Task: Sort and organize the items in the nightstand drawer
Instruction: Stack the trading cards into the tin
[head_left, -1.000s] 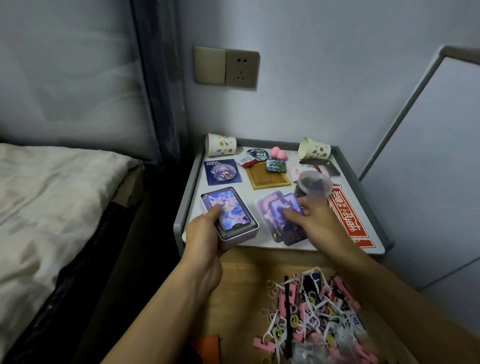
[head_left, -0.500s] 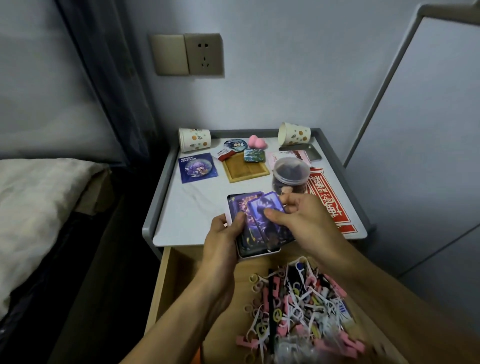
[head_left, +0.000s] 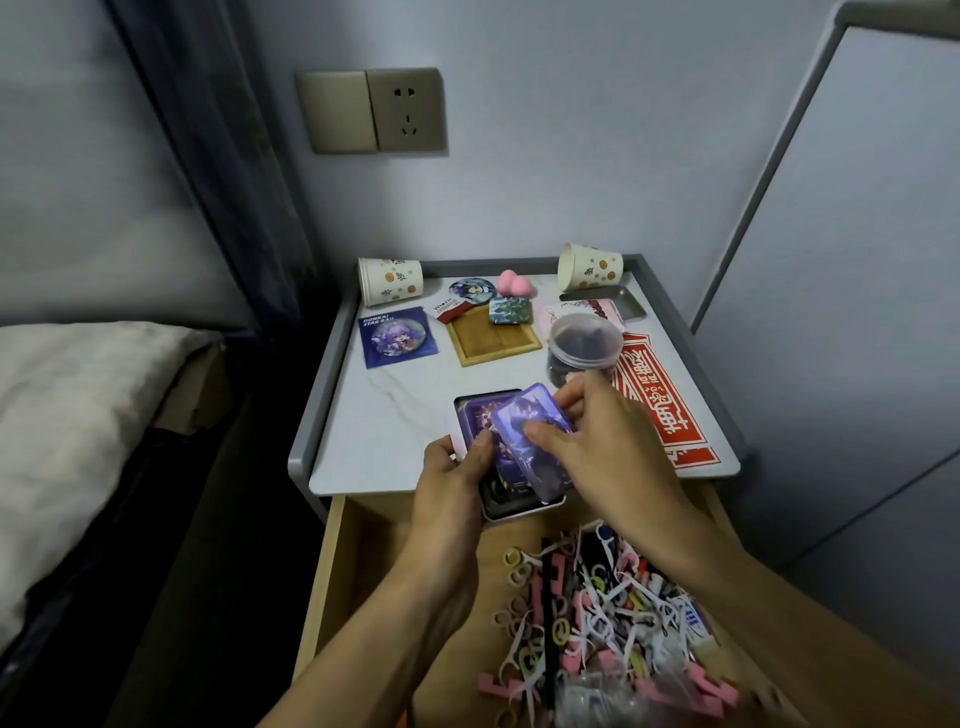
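Presently holding the card box (head_left: 475, 411) over the front edge of the nightstand top (head_left: 395, 415), partly above the open drawer (head_left: 332, 571). Gripping its left side with the left hand (head_left: 448, 483), thumb curled onto the top face. Pinching a stack of purple cards (head_left: 519, 409) with the right hand (head_left: 608, 452), fingers curled narrow round its edges, stack lying askew across the box. Judging the step as seating cards: keeping the box level, squaring corners before lowering, avoiding any spill into the tangle of small plastic pieces (head_left: 597, 613) filling the drawer's right side.
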